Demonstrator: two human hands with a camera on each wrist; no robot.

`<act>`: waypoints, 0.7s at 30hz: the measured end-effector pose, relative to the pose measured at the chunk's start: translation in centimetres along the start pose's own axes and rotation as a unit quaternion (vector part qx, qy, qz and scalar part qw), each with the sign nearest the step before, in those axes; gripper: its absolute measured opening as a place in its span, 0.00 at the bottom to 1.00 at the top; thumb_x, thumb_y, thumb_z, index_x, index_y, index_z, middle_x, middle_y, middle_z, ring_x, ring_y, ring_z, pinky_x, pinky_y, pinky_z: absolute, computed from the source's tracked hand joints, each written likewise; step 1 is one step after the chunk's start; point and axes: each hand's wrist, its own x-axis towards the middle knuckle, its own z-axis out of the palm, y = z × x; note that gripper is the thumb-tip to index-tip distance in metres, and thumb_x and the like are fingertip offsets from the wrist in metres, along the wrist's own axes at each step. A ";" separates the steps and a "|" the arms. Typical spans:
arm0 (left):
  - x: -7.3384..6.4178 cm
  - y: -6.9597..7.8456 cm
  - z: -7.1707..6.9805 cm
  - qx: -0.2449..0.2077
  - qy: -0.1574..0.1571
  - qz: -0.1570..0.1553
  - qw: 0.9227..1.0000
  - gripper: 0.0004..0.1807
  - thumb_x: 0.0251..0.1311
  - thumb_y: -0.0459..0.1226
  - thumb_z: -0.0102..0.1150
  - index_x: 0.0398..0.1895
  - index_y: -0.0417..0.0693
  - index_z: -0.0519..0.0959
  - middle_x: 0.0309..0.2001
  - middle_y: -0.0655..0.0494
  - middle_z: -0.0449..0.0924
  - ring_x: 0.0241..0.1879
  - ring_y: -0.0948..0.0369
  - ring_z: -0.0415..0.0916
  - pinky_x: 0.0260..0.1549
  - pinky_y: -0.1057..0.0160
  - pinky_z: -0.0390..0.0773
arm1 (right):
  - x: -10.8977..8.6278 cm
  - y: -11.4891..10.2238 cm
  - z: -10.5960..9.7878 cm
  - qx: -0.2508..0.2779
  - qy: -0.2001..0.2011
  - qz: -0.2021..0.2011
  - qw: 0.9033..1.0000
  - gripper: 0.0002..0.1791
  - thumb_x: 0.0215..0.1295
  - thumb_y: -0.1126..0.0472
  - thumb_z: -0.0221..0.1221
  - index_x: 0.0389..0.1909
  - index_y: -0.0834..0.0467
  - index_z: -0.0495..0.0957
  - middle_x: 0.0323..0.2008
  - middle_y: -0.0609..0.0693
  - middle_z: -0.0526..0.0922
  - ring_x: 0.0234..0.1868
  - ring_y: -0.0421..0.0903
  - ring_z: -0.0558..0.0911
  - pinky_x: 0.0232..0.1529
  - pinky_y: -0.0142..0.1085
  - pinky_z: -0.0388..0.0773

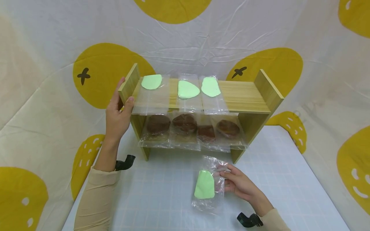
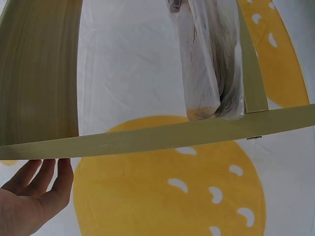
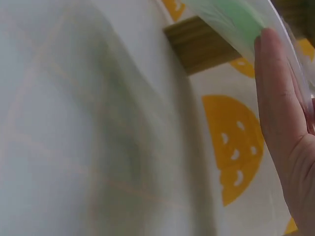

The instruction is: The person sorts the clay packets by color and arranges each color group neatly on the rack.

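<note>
A small two-tier wooden shelf [image 1: 240, 96] stands on the table. My left hand [image 1: 118, 119] grips its left side panel [image 1: 129, 84], thumb at the front edge and fingers along the outer face; in the left wrist view, fingertips [image 2: 64, 164] meet the panel's edge. My right hand [image 1: 244, 185] pinches the side of a clear plastic bag [image 1: 205, 184] with a flat pale-green piece inside, in front of the shelf. Three similar green-piece bags [image 1: 188, 89] lie on the upper tier, their ends hanging over its front edge. Several bags of round brown pieces [image 1: 185, 124] lie on the lower tier.
The table [image 1: 162, 192] has a pale checked cover. Behind it hangs a white cloth [image 1: 185, 41] with yellow shapes. The right part of the upper tier [image 1: 242, 93] shows bare wood up to the right side panel [image 1: 268, 85]. Black wrist mounts [image 1: 125, 162] sit by both wrists.
</note>
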 end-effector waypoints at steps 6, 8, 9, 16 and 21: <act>0.0 -0.1 0.0 0.000 0.001 0.002 1.000 0.30 0.72 0.30 0.52 0.76 0.48 0.63 0.69 0.47 0.69 0.60 0.50 0.70 0.58 0.59 0.71 | -2.8 -3.8 -0.3 -0.006 -0.071 -0.041 0.997 0.24 0.80 0.72 0.35 0.70 0.56 0.66 0.57 0.60 0.80 0.52 0.56 0.83 0.49 0.52 0.77; 0.0 -0.1 0.0 0.002 0.002 0.001 1.000 0.30 0.72 0.30 0.52 0.76 0.48 0.63 0.68 0.47 0.69 0.60 0.51 0.70 0.59 0.59 0.71 | -3.6 -5.5 -0.1 -0.017 -0.081 -0.059 0.995 0.25 0.80 0.73 0.32 0.70 0.57 0.64 0.57 0.60 0.79 0.53 0.57 0.83 0.49 0.53 0.77; 0.0 -0.1 0.0 0.003 0.002 0.001 1.000 0.30 0.72 0.30 0.52 0.76 0.49 0.63 0.68 0.48 0.69 0.60 0.51 0.70 0.59 0.59 0.71 | -3.9 -6.4 0.1 -0.022 -0.086 -0.070 0.994 0.26 0.79 0.74 0.31 0.70 0.58 0.64 0.57 0.61 0.79 0.52 0.58 0.83 0.48 0.54 0.77; 0.0 0.1 0.0 0.002 0.001 0.001 1.000 0.30 0.72 0.30 0.52 0.76 0.48 0.63 0.68 0.47 0.69 0.60 0.50 0.70 0.59 0.58 0.71 | -5.3 -12.9 0.9 -0.059 -0.171 -0.185 0.966 0.27 0.75 0.80 0.23 0.68 0.70 0.58 0.60 0.68 0.74 0.54 0.61 0.81 0.49 0.53 0.77; 0.0 -0.1 0.0 -0.002 -0.001 0.003 1.000 0.30 0.72 0.30 0.52 0.76 0.47 0.63 0.68 0.47 0.69 0.60 0.50 0.70 0.58 0.59 0.71 | -5.2 -17.5 1.9 -0.079 -0.226 -0.255 0.937 0.25 0.73 0.82 0.25 0.69 0.76 0.55 0.61 0.73 0.72 0.55 0.64 0.80 0.50 0.52 0.77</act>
